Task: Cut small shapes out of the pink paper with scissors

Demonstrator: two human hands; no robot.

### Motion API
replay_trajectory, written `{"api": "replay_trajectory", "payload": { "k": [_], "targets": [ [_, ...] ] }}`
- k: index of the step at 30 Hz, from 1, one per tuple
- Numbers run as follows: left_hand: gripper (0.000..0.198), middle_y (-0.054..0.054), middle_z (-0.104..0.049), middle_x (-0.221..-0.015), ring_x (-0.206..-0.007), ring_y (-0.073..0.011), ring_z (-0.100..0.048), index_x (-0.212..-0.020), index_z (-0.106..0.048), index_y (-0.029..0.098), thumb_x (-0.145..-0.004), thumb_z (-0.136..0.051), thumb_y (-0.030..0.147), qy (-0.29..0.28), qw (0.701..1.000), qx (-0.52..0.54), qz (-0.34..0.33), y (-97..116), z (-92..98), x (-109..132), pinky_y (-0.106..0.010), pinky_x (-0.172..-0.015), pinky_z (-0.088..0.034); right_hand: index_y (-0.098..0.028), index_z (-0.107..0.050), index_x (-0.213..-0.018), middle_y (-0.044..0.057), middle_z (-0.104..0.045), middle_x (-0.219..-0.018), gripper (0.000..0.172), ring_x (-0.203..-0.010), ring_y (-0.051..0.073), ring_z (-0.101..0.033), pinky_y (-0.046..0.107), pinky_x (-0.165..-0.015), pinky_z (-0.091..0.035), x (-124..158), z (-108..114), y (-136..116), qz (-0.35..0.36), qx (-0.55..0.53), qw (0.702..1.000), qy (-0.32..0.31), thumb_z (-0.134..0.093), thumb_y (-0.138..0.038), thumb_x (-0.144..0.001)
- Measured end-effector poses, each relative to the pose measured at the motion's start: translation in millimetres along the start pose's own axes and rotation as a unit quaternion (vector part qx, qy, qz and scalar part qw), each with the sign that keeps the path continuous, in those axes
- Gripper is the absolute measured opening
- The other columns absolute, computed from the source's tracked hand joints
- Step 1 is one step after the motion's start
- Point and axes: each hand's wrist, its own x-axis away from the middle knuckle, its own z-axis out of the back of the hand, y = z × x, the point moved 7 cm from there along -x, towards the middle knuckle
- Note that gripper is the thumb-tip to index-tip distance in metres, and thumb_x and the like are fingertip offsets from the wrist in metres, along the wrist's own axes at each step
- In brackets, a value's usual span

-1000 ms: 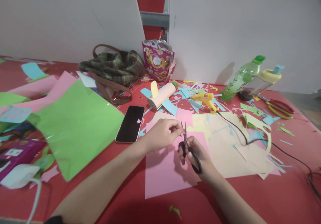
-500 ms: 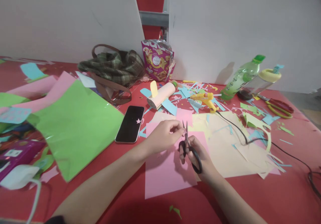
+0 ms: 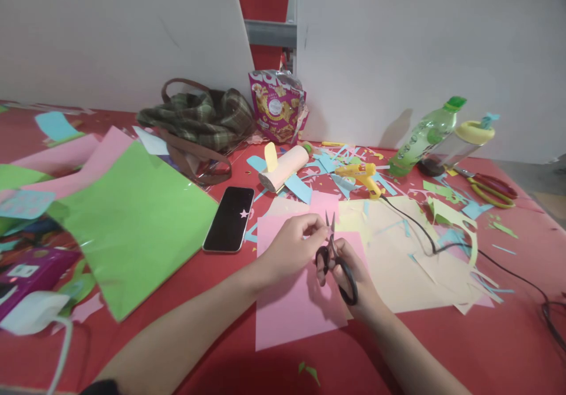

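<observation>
My right hand grips black-handled scissors, fingers through the loops. Their blades point away from me and stand slightly apart. Just left of the blades, my left hand is closed in a pinch on a tiny piece of pink paper, mostly hidden by the fingertips. Both hands are above a pink sheet on the red table. A small pink star rests on a black phone to the left. Beyond the hands lies a paper-covered tube with yellow and blue flaps.
A yellow glue gun trails its cord across cream paper. Behind it stand a green bottle and a yellow-rimmed jar. Red-and-yellow-handled scissors lie right. A green sheet, bag and snack packet occupy the left and back.
Both hands and the scissors have shifted slightly to the right. The scissor blades look a little wider apart. Other things on the table stay in place.
</observation>
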Motion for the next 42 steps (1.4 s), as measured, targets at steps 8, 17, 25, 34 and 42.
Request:
{"api": "replay_trajectory", "payload": {
  "k": [8, 17, 25, 34, 42],
  "targets": [
    [0.02, 0.006, -0.044, -0.048, -0.036, -0.0043, -0.044, -0.058, -0.038, 0.016, -0.077, -0.037, 0.02, 0.02, 0.998, 0.055, 0.005, -6.5, -6.5, 1.7, -0.018, -0.041, -0.035, -0.023, -0.036, -0.074, -0.002, -0.044, -0.067, 0.028, -0.051, 0.011, -0.045, 0.025, -0.048, -0.037, -1.2, -0.5, -0.6, 0.018, 0.0, 1.0, 0.002, -0.053, -0.045, -0.071],
    [0.022, 0.006, -0.041, -0.05, -0.034, -0.0031, -0.039, -0.056, -0.036, 0.016, -0.077, -0.036, 0.018, 0.048, 0.996, 0.077, 0.013, -9.2, -11.1, 6.2, -0.015, -0.035, -0.033, -0.023, -0.037, -0.074, -0.003, -0.043, -0.064, 0.026, -0.053, 0.012, -0.043, 0.026, -0.05, -0.038, 0.0, 1.4, -6.4, 0.045, 0.054, 0.997, 0.022, -0.05, -0.045, -0.072],
    [0.021, 0.006, -0.041, -0.052, -0.035, -0.0032, -0.038, -0.058, -0.038, 0.016, -0.078, -0.035, 0.021, 0.053, 0.996, 0.074, 0.02, -13.3, -12.7, 7.6, -0.015, -0.033, -0.031, -0.023, -0.035, -0.074, -0.003, -0.041, -0.065, 0.026, -0.054, 0.012, -0.04, 0.025, -0.049, -0.036, 0.7, -0.1, -8.3, 0.054, 0.09, 0.994, 0.029, -0.047, -0.046, -0.074],
    [0.023, 0.006, -0.041, -0.05, -0.043, -0.0042, -0.039, -0.056, -0.039, 0.016, -0.078, -0.037, 0.021, 0.064, 0.997, 0.034, 0.008, -8.0, -11.5, 8.3, -0.015, -0.042, -0.033, -0.023, -0.036, -0.076, -0.003, -0.036, -0.065, 0.027, -0.056, 0.011, -0.037, 0.024, -0.049, -0.035, 0.9, -0.2, -6.7, 0.055, 0.087, 0.994, 0.026, -0.046, -0.047, -0.074],
    [0.022, 0.006, -0.042, -0.051, -0.043, -0.0046, -0.039, -0.058, -0.038, 0.016, -0.079, -0.037, 0.023, 0.064, 0.997, 0.029, 0.016, -11.6, -11.7, 9.0, -0.015, -0.039, -0.031, -0.023, -0.036, -0.075, -0.003, -0.039, -0.065, 0.028, -0.054, 0.011, -0.036, 0.024, -0.047, -0.033, 1.0, 1.9, -4.3, 0.045, 0.105, 0.993, 0.035, -0.048, -0.047, -0.073]
  ]
}}
